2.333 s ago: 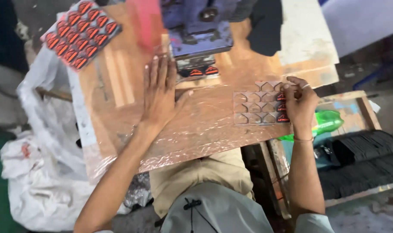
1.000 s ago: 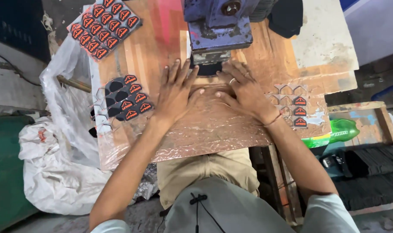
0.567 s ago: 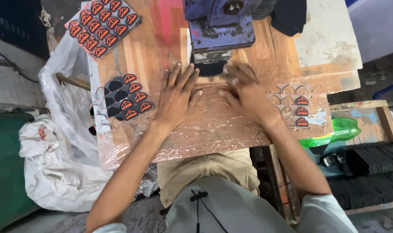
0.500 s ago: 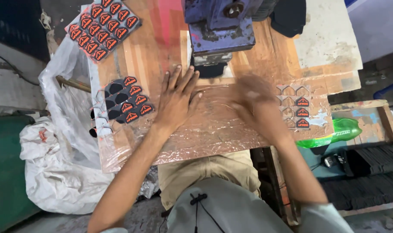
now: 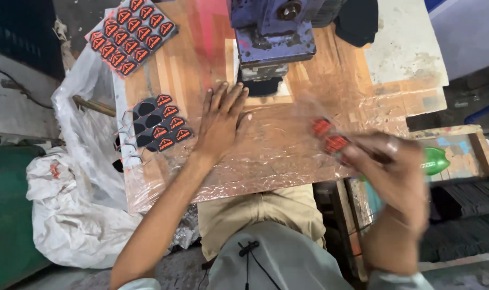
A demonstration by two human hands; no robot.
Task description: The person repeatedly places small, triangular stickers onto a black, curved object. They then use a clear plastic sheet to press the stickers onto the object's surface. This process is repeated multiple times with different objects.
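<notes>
My left hand (image 5: 221,122) lies flat with fingers spread on the plastic-covered wooden board (image 5: 287,156), just below the blue press machine (image 5: 271,37). My right hand (image 5: 387,166) is blurred at the right edge of the board, lifted and closed on a clear sheet of small black and orange badges (image 5: 330,138). Under the press head sits a dark piece (image 5: 260,87). Left of my left hand lies a partly emptied badge sheet (image 5: 157,128).
A full sheet of orange badges (image 5: 132,32) lies at the board's far left corner. White plastic bags (image 5: 73,215) hang at the left. A green bottle (image 5: 435,161) and black stacks (image 5: 459,215) sit at the right. A dark cloth (image 5: 357,19) lies behind the press.
My right hand left the spot under the press, swept right to the badge sheet and lifted it off the board. The left hand stayed flat in place.
</notes>
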